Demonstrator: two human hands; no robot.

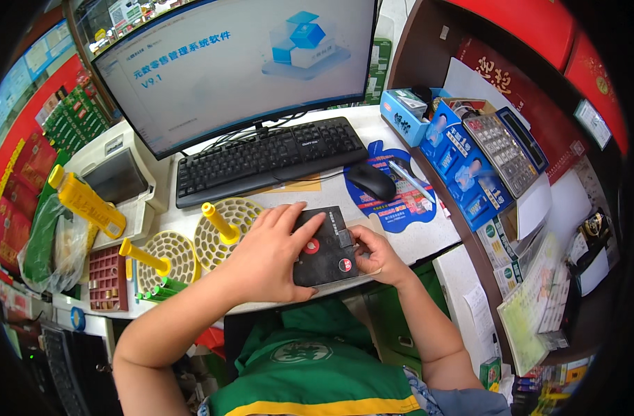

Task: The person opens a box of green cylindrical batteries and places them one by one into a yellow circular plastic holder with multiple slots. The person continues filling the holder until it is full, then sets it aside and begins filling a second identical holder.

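Observation:
A flat black box (329, 262) with round red marks lies at the front edge of the white counter. My left hand (267, 251) spans it from the left, fingers over the far side and thumb along the near side, gripping it. At the box's right edge, my right hand (377, 255) is closed, thumb and fingers pinching beside a small grey patch (345, 238). Whether a loose piece is between those fingertips is hidden. Two round perforated trays (180, 248) with yellow posts sit left of my left hand.
Behind the box are a black keyboard (268, 158) and a monitor (241, 76). A mouse (371, 182) and a pen (410, 179) rest on a blue mat. Farther right stands a blue carton (463, 166) with a calculator (501, 154). A yellow bottle (88, 202) and dark red compartment tray (107, 279) are left.

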